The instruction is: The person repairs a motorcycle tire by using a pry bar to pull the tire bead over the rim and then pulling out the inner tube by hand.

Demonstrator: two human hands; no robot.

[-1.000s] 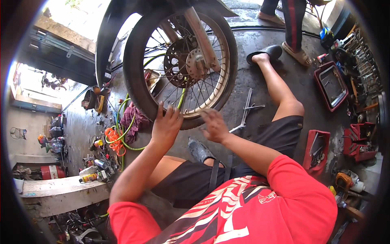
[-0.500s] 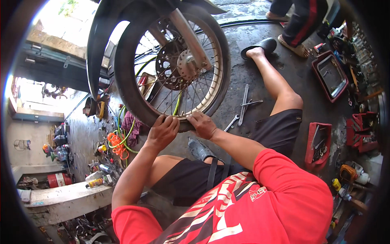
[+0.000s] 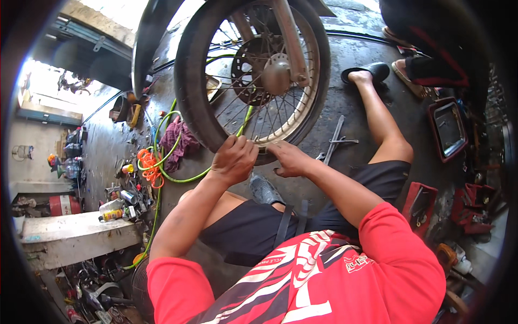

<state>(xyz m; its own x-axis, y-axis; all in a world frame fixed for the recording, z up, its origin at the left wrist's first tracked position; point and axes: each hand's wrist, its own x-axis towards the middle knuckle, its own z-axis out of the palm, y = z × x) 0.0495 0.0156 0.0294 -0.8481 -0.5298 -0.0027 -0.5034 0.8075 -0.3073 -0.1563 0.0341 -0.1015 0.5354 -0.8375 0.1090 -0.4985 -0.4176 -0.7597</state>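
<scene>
A spoked motorcycle wheel stands in front of me, its black tyre [image 3: 190,92] around a worn metal rim [image 3: 286,128]. A brake disc [image 3: 242,67] and round hub [image 3: 276,76] sit at its middle, beside the fork leg [image 3: 290,40]. My left hand [image 3: 234,159] is closed at the bottom of the tyre, fingers curled over its edge near the rim. Just right of it, my right hand [image 3: 294,160] rests its fingertips against the tyre, with the thumb spread away below. Whatever lies under the left fingers is hidden.
Wrenches [image 3: 334,140] lie on the floor right of the wheel. A green hose [image 3: 187,179], orange coiled hose [image 3: 151,167] and purple rag [image 3: 180,141] are to the left. At right are a red tool tray [image 3: 420,208], a rectangular framed tray [image 3: 433,129] and another person's leg [image 3: 437,71].
The wheel sits higher and further right in view as the view shifted. My right thumb has come away from the tyre and spread downward; the left hand stays closed at the tyre.
</scene>
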